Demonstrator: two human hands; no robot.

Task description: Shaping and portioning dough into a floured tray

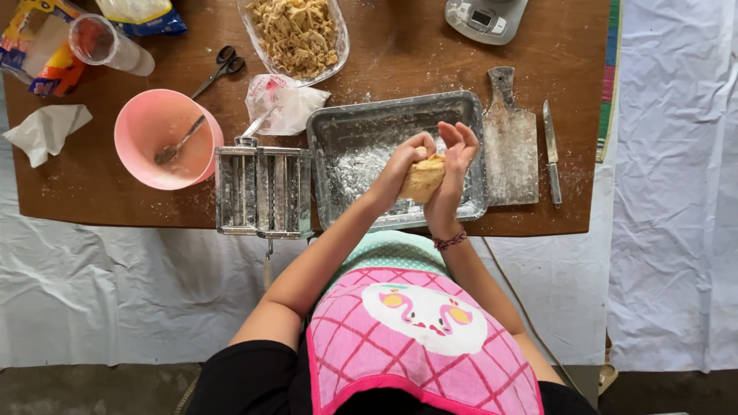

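You're mid-knead, left hand (403,165) & right hand (453,165) both clasping the dough lump (422,178) over the floured tray (342,127); next move needs firm pressing w/ both palms.

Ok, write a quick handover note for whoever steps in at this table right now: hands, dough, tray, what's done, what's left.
Left hand and right hand: both pressed around the yellowish dough lump, held above the floured rectangular metal tray.
Nearby: metal pasta roller left of the tray, floured wooden board and knife to the right.
Done: a glass dish of cut noodles sits at the far edge.
Left: this lump is unrolled.
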